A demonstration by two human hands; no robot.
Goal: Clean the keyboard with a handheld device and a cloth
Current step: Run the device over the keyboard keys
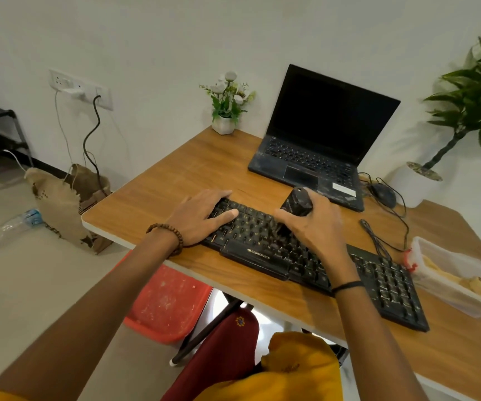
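A black keyboard point(265, 257) lies slantwise near the front edge of the wooden table point(181, 169). My left hand point(201, 218) rests flat on the keyboard's left end, fingers straight. My right hand point(311, 224) grips a small black handheld device point(297, 201), which stands upright over the middle keys; its lower end is hidden behind my fingers. I see no cloth in view.
A dusty black laptop point(314, 157) stands open at the back. A wired mouse point(384, 194) and its cable lie to the right. A clear plastic box point(459, 287) sits at the right edge. A small flower pot point(225, 123) is at the back corner.
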